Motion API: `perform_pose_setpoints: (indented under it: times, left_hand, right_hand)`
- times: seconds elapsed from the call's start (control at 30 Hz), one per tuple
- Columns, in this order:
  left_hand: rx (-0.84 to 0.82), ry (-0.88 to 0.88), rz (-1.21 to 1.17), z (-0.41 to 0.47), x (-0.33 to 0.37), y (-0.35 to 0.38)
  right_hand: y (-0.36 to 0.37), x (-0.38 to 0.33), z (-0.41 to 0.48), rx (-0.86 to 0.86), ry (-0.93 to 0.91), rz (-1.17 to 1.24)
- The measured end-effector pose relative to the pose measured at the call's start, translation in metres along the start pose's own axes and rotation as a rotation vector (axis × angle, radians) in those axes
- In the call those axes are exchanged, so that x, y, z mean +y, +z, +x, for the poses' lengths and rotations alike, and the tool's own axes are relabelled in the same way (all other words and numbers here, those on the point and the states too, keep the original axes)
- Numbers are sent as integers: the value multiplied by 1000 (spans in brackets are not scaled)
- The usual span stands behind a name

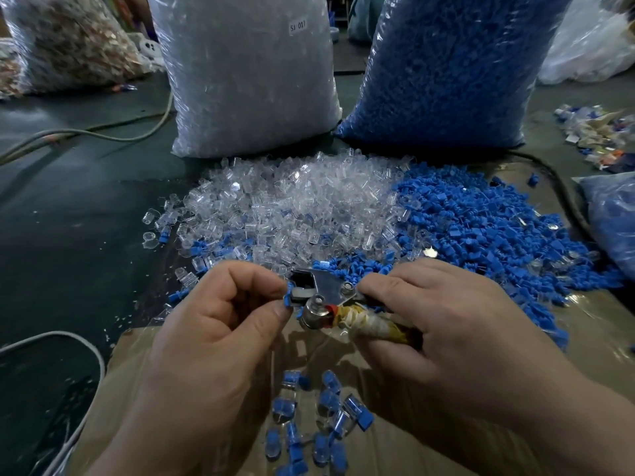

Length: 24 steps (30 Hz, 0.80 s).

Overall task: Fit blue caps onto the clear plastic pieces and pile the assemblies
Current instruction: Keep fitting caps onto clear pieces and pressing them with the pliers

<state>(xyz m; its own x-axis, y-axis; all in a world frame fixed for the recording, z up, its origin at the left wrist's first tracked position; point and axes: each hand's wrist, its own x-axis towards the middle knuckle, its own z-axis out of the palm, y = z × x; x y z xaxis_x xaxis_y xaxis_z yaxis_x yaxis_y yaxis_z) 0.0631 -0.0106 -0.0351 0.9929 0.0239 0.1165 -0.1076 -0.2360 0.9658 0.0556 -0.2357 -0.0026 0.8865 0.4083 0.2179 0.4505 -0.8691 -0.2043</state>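
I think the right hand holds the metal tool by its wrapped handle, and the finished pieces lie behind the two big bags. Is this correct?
No. The right hand does hold the metal tool by its wrapped handle, but the finished pieces lie in the foreground, nearest the person, not behind the big bags. The head view shows this.

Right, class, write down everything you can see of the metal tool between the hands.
The metal tool has a shiny plate with two bolts, a dark head and a silvery cylinder. The right hand grips its handle, wrapped in yellowed tape with a red band; the left hand pinches a blue piece at its head.
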Motion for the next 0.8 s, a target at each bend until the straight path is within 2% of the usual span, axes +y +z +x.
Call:
perform_pose_setpoints:
  times: [0.2, 0.27, 0.37, 0.53, 0.63, 0.7, 0.8]
  left_hand:
    - [68, -24, 82, 1, -3, -2]
    - [7, -70, 94, 2, -3, -2]
    - [-121, -115, 178, -1, 0, 9]
    - [-85, -51, 240, -5, 3, 15]
    - [-61, -10, 251, -7, 4, 16]
    - [-49, 26, 261, -9, 6, 19]
    - [-50, 94, 276, -10, 7, 19]
  right_hand:
    - [3, 7, -2, 35, 90, -12]
    - [4, 13, 3, 29, 166, -78]
    - [6, 18, 11, -37, 235, -129]
    - [8, 19, 14, -173, 273, -154]
    - [7, 10, 11, -54, 235, -105]
    - [7, -6, 8, 60, 144, -62]
    - [14, -22, 8, 80, -10, -21]
